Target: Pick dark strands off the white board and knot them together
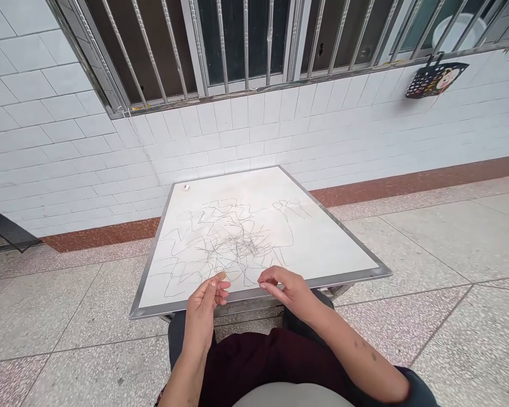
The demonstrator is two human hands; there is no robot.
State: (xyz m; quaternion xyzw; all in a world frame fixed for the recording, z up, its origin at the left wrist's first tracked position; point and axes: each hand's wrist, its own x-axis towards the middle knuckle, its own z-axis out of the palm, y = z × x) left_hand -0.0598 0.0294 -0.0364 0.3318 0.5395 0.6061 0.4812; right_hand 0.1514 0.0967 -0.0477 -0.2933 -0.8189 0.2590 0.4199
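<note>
I see a small, flat tan piece (223, 276) below the middle of the frame, slightly left, sitting tilted at the fingertips of the left hand (206, 297). Above it, thin dark strands (246, 244) sprawl across the frame's centre, densest in a crisscrossed tangle just below the middle. I make out zigzag bends toward the left and little loops to the upper right.
</note>
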